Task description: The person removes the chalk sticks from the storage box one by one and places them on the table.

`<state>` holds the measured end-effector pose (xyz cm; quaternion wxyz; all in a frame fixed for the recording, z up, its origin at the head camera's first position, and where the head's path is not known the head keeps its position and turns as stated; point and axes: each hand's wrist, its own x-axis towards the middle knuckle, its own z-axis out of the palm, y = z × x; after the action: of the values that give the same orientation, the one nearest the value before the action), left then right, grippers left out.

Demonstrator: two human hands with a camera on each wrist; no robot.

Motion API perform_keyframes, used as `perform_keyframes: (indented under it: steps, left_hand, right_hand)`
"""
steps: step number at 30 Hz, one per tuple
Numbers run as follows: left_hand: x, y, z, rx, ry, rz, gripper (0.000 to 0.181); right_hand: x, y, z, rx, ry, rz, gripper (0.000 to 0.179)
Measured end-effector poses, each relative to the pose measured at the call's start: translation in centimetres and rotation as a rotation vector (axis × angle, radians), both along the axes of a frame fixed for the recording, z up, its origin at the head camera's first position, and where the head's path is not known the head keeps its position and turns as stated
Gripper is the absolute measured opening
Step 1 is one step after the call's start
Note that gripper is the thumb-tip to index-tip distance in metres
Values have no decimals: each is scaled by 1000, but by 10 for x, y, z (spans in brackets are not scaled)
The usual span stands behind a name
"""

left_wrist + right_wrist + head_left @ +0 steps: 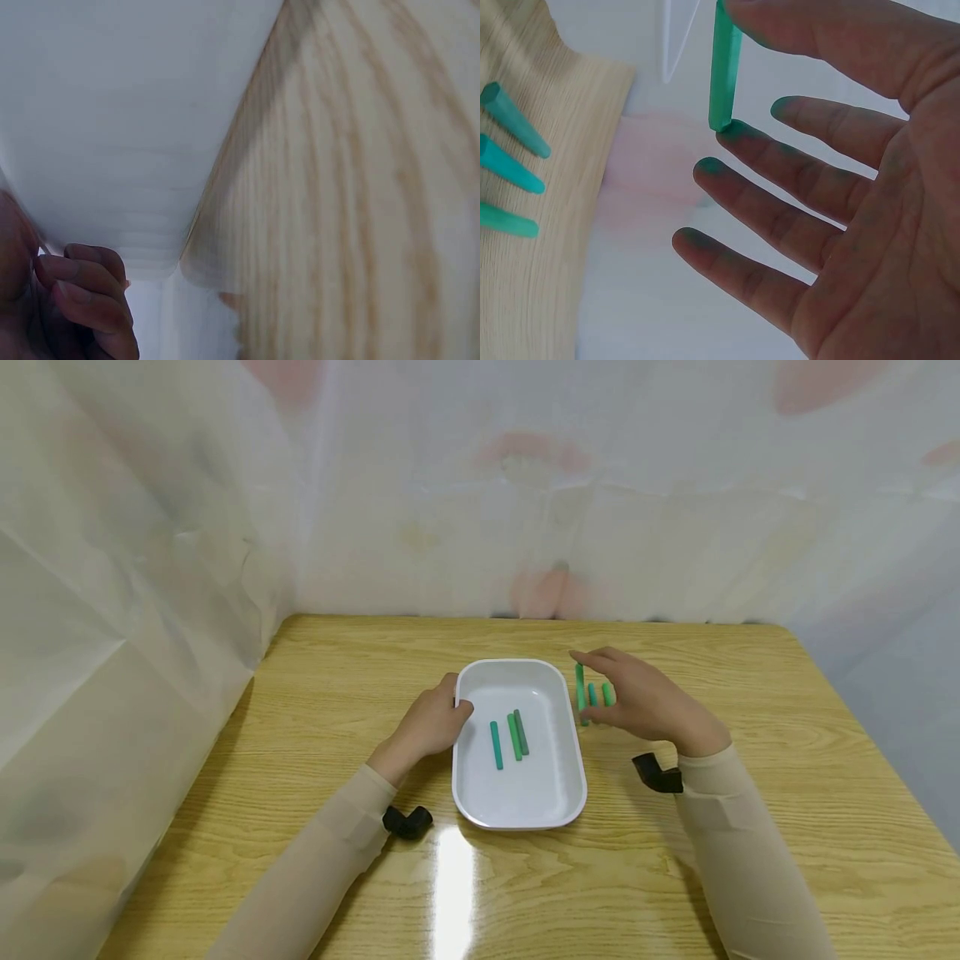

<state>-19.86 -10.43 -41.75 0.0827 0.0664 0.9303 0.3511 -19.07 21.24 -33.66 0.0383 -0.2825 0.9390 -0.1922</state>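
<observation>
A white tray [519, 802] lies on the table, holding a teal chalk stick [497, 745], a green one [514, 737] and a grey-green one [522, 732]. My left hand [426, 724] grips its left rim, thumb on top; the left wrist view shows curled fingers [86, 281] by the tray's edge. Just beyond the opposite rim, my right hand [637, 696] pinches a green chalk stick [724, 71] end to end between thumb and one finger. The other fingers are spread, with green dust on their tips [709, 166].
Three more chalk sticks, among them a teal one [510, 163] and a green one [508, 220], lie on the wooden table [360, 660] around the right hand. A pale patterned sheet [420, 527] hangs behind the table and along its left side.
</observation>
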Motion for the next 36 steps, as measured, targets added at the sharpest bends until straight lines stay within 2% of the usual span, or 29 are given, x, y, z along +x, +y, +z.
perform_keyframes:
  steps: [36]
  left_hand:
    - [0,0,2,-3,-12,-2,54]
  right_hand:
    - [-13,32,-6,3,-99,-71,78]
